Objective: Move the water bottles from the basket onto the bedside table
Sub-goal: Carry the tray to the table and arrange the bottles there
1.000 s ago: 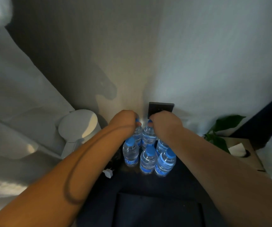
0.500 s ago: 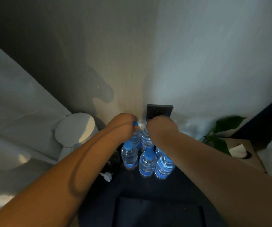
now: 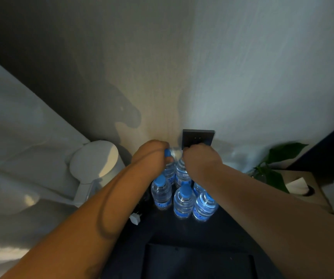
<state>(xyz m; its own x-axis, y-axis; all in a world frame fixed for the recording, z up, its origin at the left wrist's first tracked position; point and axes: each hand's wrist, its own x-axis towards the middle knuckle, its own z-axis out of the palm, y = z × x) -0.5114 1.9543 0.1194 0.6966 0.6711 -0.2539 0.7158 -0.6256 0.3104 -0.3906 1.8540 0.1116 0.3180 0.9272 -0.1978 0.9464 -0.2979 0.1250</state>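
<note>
Several clear water bottles with blue caps stand close together on the dark bedside table (image 3: 162, 228) against the wall. My left hand (image 3: 152, 153) grips the blue cap of a back-row bottle (image 3: 170, 172). My right hand (image 3: 200, 160) is curled over the top of the bottle next to it (image 3: 181, 174), whose cap is hidden under the hand. In front stand three more bottles: left (image 3: 161, 193), middle (image 3: 184, 201) and right (image 3: 205, 204). A further bottle is partly hidden behind my right wrist. The basket is not in view.
A white round lamp (image 3: 93, 162) stands at the left beside the bed linen. A dark wall socket plate (image 3: 198, 137) sits just behind my hands. A white plug (image 3: 136, 218) lies on the table's left. A green plant (image 3: 272, 166) and a tissue box (image 3: 302, 188) are at the right.
Both hands have stayed on the tops of the two back bottles and drawn slightly closer to the wall. The camera has tilted a little; the front bottles have not moved.
</note>
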